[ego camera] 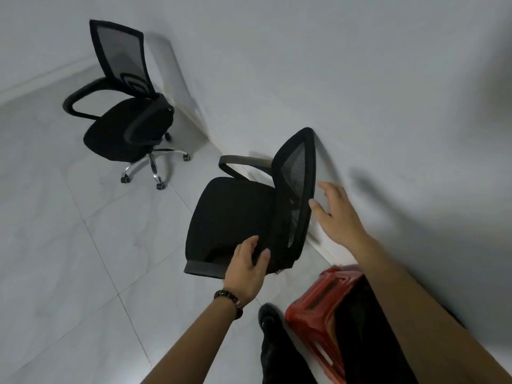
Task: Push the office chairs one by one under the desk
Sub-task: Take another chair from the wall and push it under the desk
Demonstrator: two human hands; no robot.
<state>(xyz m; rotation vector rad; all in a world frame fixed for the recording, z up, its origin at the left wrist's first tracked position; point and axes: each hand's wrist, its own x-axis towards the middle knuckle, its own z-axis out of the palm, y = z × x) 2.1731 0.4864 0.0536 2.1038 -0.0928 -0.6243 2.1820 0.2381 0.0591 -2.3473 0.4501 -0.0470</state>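
Now both hands at near chair [235,217], which stands beside white wall [360,79]. Left hand [248,268], bead bracelet [230,299] on wrist, fingers curled loosely over near armrest [205,268]; firm grip cannot tell. Right hand [336,213] spread open behind mesh backrest [297,189], thumb at frame edge, fingers apart, not clearly touching. Far chair [124,117] well apart, up-left, near wall corner, chrome base on tile floor [69,259]. Red stool [318,309] by wall, beside shoe [268,317]. Desk not visible.
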